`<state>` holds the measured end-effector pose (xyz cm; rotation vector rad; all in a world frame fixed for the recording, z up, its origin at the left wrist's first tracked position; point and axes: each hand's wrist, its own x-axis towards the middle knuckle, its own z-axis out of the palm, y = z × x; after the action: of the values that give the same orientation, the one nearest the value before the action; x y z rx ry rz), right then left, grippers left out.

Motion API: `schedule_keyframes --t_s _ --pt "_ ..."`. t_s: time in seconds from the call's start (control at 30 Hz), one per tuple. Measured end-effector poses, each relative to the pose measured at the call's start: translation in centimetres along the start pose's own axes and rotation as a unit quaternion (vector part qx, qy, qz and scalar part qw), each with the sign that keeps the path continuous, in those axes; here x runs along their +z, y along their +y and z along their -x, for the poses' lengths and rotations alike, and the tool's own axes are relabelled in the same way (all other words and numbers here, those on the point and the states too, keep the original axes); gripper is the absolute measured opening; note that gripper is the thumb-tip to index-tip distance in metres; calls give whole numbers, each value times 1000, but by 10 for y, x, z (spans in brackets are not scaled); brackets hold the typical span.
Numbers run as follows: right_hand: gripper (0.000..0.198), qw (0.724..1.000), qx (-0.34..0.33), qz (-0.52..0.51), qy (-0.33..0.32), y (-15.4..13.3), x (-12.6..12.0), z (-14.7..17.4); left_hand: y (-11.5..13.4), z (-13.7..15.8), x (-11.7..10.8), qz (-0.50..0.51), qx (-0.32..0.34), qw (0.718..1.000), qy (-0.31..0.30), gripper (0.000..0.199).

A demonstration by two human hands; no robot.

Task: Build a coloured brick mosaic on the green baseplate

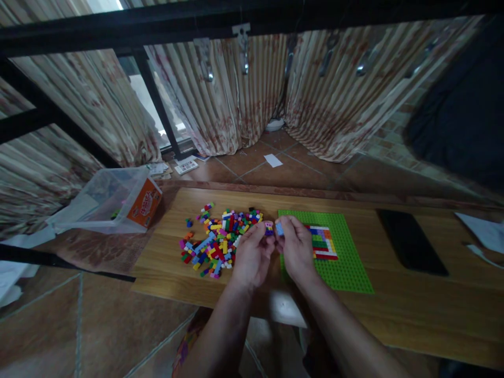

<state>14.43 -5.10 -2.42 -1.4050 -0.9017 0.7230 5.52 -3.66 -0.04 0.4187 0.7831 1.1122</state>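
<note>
My left hand (254, 252) is closed on a small cluster of toy bricks (269, 228), pink on top with darker and yellow parts below. My right hand (296, 247) pinches a light blue toy brick (279, 228) close beside that cluster; a narrow gap shows between the two. Both hands are raised over the near side of the table. Behind my right hand lies a green baseplate (350, 262), with rows of coloured bricks (326, 241) on it, partly hidden by that hand. To the left of my left hand spreads a pile of loose bricks (216, 244) in many colours.
The wooden table (157, 262) runs across the view. At its right lie a black flat slab (411, 241), a white sheet (484, 231) and a white cable (478, 252). A clear plastic bin (102, 205) with an orange label stands on the floor at left. Curtains (240, 94) hang behind.
</note>
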Motion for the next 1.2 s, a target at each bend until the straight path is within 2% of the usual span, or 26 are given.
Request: schedule_keyframes --t_s 0.07,0.13,0.2,0.23,0.27,0.33,0.43,0.5,0.57,0.8,1.07,1.2 --pt "33 998 -14 61 -27 1 -3 -1 6 -3 -4 20 -13 1000 5 32" --pt "30 982 -60 169 -65 1 -6 1 14 -7 -11 -16 19 999 33 30" --pt "24 956 -99 255 -100 3 -7 4 22 -12 -20 -129 76 987 57 25" --pt "21 946 -113 281 -116 4 -7 5 26 -15 -25 -207 108 970 65 21" --pt "19 938 -124 297 -128 5 -6 7 30 -17 -30 -291 140 944 69 18" --pt "15 927 -137 319 -144 7 -3 8 36 -21 -38 -439 210 870 82 13" --pt "9 915 -137 350 -148 9 2 9 41 -24 -46 -585 267 761 87 14" --pt "7 909 -135 366 -147 10 3 9 41 -25 -49 -638 268 718 78 15" --pt "5 904 -136 375 -152 11 4 9 40 -24 -49 -668 256 695 70 17" --pt "7 902 -129 381 -160 10 5 10 40 -21 -45 -717 222 658 63 27" --pt "11 913 -122 356 -159 10 5 8 44 -19 -44 -708 190 678 60 35" --pt "18 928 -120 315 -160 8 2 7 45 -18 -43 -714 177 675 49 40"
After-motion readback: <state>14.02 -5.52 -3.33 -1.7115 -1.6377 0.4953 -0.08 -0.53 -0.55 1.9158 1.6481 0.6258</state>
